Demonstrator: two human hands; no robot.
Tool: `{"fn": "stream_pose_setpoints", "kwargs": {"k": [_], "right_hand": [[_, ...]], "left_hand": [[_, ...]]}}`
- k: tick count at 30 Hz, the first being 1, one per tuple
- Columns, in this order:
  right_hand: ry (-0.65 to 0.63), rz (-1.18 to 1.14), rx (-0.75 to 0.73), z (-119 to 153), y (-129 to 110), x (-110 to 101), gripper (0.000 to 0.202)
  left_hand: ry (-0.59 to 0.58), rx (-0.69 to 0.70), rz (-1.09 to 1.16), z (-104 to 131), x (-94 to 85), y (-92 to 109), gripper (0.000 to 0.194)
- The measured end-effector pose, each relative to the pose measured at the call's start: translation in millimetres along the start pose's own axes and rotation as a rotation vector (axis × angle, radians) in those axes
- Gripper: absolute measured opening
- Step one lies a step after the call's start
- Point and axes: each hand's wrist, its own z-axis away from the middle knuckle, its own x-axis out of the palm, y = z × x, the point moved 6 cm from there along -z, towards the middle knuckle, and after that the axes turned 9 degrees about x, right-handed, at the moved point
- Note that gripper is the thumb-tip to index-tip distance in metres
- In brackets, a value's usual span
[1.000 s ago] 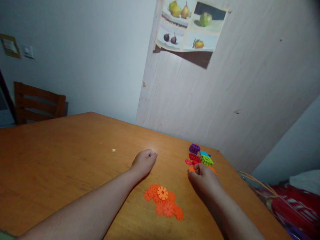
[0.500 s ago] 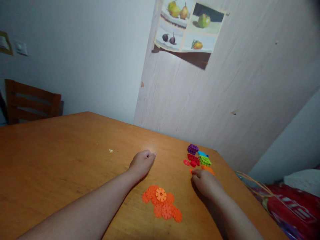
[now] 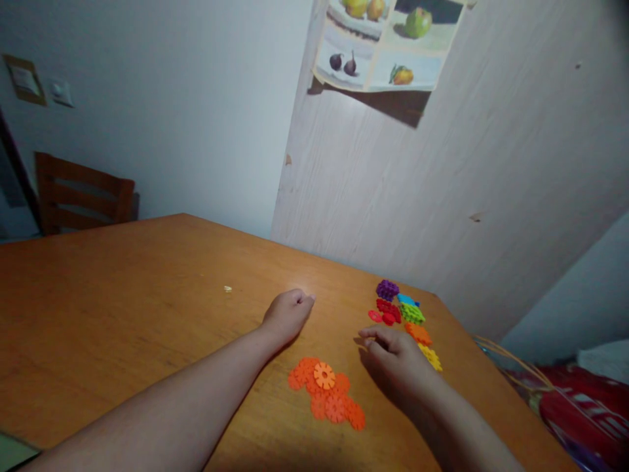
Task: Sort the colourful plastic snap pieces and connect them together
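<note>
My left hand [image 3: 289,314] rests on the table as a closed fist, thumb side up; whatever may be inside is hidden. Out over the right part of the table is my right hand [image 3: 396,354], its fingers loosely bent with tips a little apart, and nothing shows between them. Between my forearms lies a loose heap of orange-red notched plastic discs [image 3: 337,405], one lighter orange disc [image 3: 324,375] on top. Just beyond my right hand are a stack of orange discs [image 3: 419,333] and yellow discs [image 3: 430,357], partly covered by the hand.
Farther back sit purple [image 3: 388,290], blue [image 3: 407,300], green [image 3: 412,313] and red discs [image 3: 388,309]. Small pale bits [image 3: 227,288] lie on the wooden table [image 3: 122,295]. A chair [image 3: 83,193] stands at far left, a red bag [image 3: 584,406] beyond the right edge.
My right hand has moved left, away from the orange stack, uncovering it and the yellow discs. The orange disc seen at its fingertips no longer shows. The view has shifted slightly; my left fist stays put.
</note>
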Motion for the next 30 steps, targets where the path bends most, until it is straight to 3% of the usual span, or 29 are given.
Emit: {"fn": "stream_pose_setpoints", "kwargs": {"k": [2,5,9,13,30], "right_hand": [[-0.172,-0.060,-0.054,14.9,-18.5,21.5,0.028],[-0.252,0.005,-0.047,34.2,-37.8,37.9,0.034],[-0.223,0.218,-0.070,46.8,-55.6,42.1,0.038],[-0.195,0.304,-0.028,46.5,-58.3,43.5,0.033],[-0.187,0.235,-0.057,42.7,-56.6,48.5,0.016]], "left_hand": [[-0.012,-0.010,0.002,0.0,0.9,-1.6,0.046],[-0.029,-0.010,0.021,-0.2,2.0,-2.0,0.046],[-0.010,-0.043,0.060,1.0,0.1,-0.4,0.043],[0.001,-0.043,0.063,2.0,-0.9,1.9,0.039],[-0.002,-0.006,0.047,0.6,-0.6,2.8,0.046]]}}
